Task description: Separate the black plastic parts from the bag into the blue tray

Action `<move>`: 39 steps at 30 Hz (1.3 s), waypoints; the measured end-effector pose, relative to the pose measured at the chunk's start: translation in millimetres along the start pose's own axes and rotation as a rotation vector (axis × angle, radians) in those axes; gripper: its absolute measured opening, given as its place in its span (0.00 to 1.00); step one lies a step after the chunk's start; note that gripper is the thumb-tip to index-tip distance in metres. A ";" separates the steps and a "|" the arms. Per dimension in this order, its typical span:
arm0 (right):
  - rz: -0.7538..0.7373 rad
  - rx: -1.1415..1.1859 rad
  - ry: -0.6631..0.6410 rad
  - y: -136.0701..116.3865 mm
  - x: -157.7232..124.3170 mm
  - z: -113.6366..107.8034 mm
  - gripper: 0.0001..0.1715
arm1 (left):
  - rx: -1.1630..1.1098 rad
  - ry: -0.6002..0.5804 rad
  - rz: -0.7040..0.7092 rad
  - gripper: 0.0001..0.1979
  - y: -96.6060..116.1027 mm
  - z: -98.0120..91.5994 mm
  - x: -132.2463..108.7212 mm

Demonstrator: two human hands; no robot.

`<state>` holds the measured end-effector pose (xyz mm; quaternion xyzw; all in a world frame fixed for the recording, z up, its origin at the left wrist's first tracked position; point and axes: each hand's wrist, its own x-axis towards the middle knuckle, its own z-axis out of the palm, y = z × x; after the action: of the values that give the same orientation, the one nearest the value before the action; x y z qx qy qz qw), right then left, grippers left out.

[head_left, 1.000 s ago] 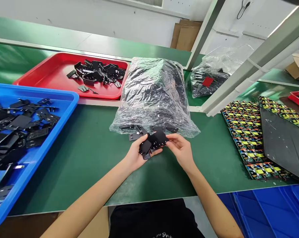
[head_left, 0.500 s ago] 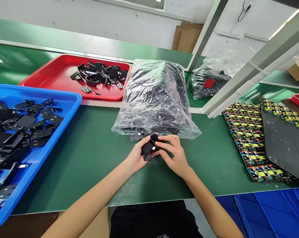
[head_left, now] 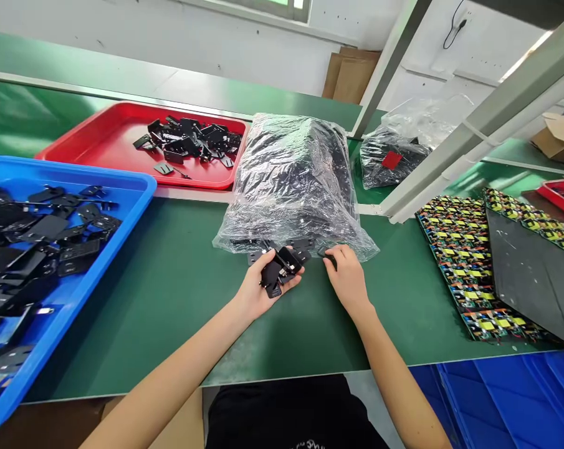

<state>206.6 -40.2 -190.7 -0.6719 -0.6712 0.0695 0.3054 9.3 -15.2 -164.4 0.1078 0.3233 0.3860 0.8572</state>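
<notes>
While the left hand (head_left: 256, 292) cradles a loose cluster of black parts (head_left: 278, 269), fingers wrapped beneath and thumb pressed over the top, the right hand (head_left: 347, 277) is down at the mouth of the clear plastic bag (head_left: 293, 168)! Its fingertips meet a dark piece (head_left: 323, 250) at the plastic's edge; whether they have pinched it or merely touch it, no one can tell from here. The held cluster sits just in front of the bag, above the green bench (head_left: 192, 268). This looks like the gathering step, piece by piece into the left palm. The next move seems to call for a clean fingertip pinch, clear of the film, with the left grip steady. Any writing? White lettering on the black shirt (head_left: 291, 415), cut off and unreadable; the red label (head_left: 392, 160) on the smaller bag (head_left: 379, 178) offers nothing legible.
</notes>
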 end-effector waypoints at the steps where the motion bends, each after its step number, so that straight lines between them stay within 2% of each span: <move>1: 0.043 0.069 0.013 -1.1 -0.2 -1.9 0.13 | -0.011 0.007 0.003 0.19 0.7 0.6 -0.3; 4: 0.233 0.309 0.015 -1.6 -0.8 -6.7 0.14 | -0.027 0.025 0.011 0.19 2.4 2.1 -0.7; 10: 0.578 0.903 -0.113 1.5 0.4 -6.9 0.19 | -0.013 0.023 0.011 0.18 2.6 1.4 0.1; 13: 0.655 1.170 -0.143 0.9 1.6 -7.4 0.18 | -0.012 0.021 0.014 0.18 2.7 0.7 0.5; 18: 0.679 1.277 -0.160 -1.4 1.9 -10.5 0.17 | -0.009 0.036 0.022 0.19 2.9 1.5 0.6; 24: 0.506 1.187 -0.091 -12.6 -1.7 -12.5 0.15 | 0.062 0.012 0.000 0.19 -0.4 3.7 0.0; 29: 0.317 0.832 0.089 -31.0 -7.2 -16.6 0.13 | 0.096 0.004 -0.028 0.16 -2.3 3.8 -0.1; 31: 0.197 0.685 0.146 -39.1 -7.0 -17.9 0.12 | 0.088 0.014 -0.033 0.15 -2.5 3.4 -0.1; 35: -0.109 0.407 0.147 -53.2 -4.5 -14.1 0.14 | 0.052 0.016 -0.014 0.14 -3.2 2.7 0.7; 39: -0.300 0.292 0.120 -58.5 -6.3 -5.1 0.15 | -0.013 0.052 0.012 0.09 -4.6 1.1 2.3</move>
<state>158.3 -52.8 -159.1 -0.5161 -0.7271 0.0798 0.4457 13.9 -16.6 -166.6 0.0942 0.3422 0.3959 0.8469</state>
